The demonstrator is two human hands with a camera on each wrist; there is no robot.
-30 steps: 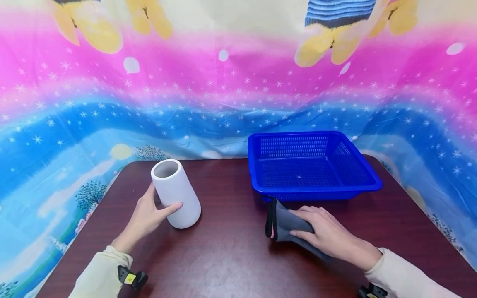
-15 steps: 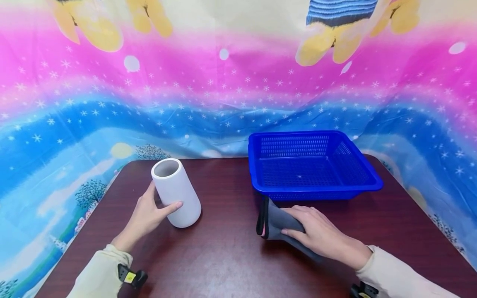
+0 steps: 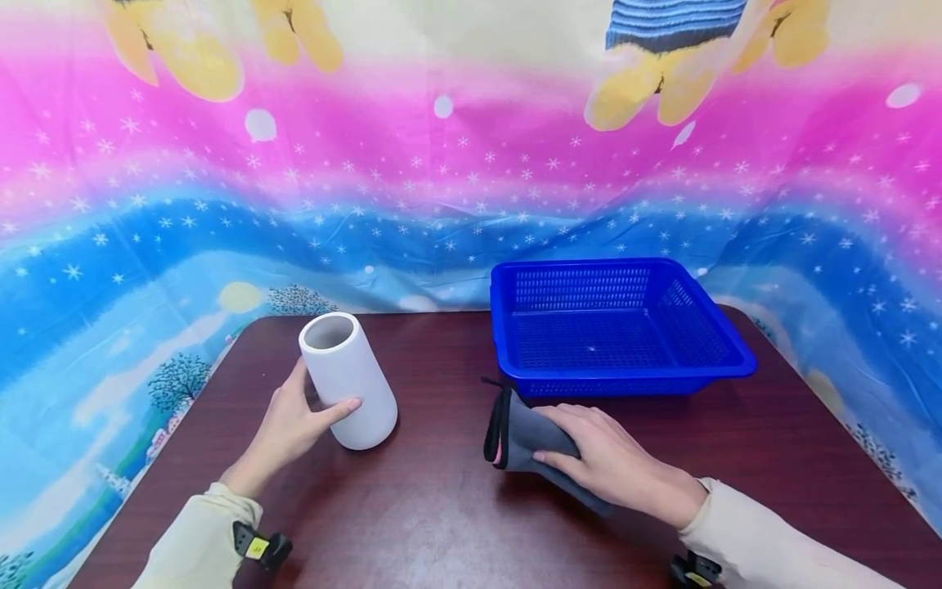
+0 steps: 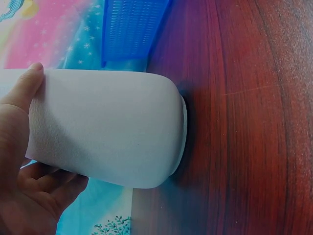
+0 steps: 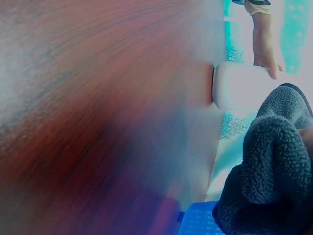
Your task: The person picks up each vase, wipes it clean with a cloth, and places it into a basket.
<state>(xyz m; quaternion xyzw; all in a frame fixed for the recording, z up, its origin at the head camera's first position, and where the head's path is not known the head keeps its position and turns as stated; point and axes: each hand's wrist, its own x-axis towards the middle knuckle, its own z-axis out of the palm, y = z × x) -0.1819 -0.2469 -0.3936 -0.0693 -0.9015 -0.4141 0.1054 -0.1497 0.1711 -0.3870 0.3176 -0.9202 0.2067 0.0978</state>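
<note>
A white vase with an open top stands upright on the left of the table. My left hand holds its side, thumb across the front; in the left wrist view the fingers curl along the opposite side. My right hand grips a folded grey cloth with black edging above the table, apart from the vase. A little pink shows inside the fold. The right wrist view shows the cloth's fuzzy pile, which hides most of that hand.
A blue plastic basket with perforated walls stands at the back right of the dark red-brown wooden table. Behind the table hangs a colourful printed curtain.
My right hand has moved left with the grey cloth, closer to the vase. A thin black loop now shows at the cloth's far corner. The left hand and vase stay put.
</note>
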